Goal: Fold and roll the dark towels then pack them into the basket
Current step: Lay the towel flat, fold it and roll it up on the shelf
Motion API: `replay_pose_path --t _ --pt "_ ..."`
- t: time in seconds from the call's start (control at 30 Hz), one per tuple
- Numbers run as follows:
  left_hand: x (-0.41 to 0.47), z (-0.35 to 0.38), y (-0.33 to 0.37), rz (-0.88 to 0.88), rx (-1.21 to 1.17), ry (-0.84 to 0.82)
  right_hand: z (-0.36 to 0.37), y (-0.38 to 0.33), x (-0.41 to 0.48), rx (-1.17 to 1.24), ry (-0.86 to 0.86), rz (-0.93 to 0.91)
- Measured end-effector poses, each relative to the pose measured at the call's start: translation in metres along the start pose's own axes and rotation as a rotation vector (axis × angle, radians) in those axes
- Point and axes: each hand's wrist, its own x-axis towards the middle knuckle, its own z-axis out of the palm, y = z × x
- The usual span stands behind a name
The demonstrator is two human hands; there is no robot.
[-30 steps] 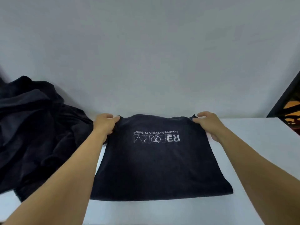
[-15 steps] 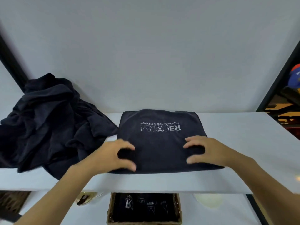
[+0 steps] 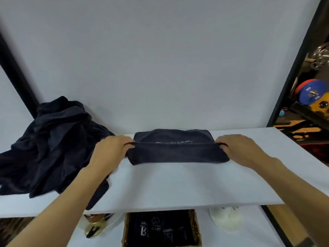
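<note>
My left hand (image 3: 108, 150) and right hand (image 3: 238, 148) each grip an end of the folded dark towel (image 3: 176, 152) on the table (image 3: 178, 184).

White shelf (image 3: 178, 186) against a pale wall (image 3: 160, 59). Black frame posts (image 3: 295, 59) at both sides. Right background: blue weight plate (image 3: 310, 94) on a rack. Below the shelf: a white object (image 3: 226, 220) and a gold-coloured item (image 3: 94, 227), neither identifiable.
</note>
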Motion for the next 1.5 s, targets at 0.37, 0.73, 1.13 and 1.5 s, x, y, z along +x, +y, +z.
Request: replay_pose_path --t 0.37,0.73,1.13,1.5 --pt "0.189 -0.089 0.043 -0.24 -0.759 0.441 -0.155 0.002 0.144 0.34 0.709 0.127" --pt "0.087 -0.111 0.025 -0.188 -0.695 -0.262 -0.173 -0.005 0.031 0.645 0.022 0.019" --pt "-0.018 -0.012 0.024 -0.263 -0.147 -1.25 -0.022 -0.014 -0.033 0.299 -1.021 0.17" --pt "0.054 0.096 0.015 -0.539 -0.134 -0.323 0.049 0.018 0.07 0.523 -0.178 0.517"
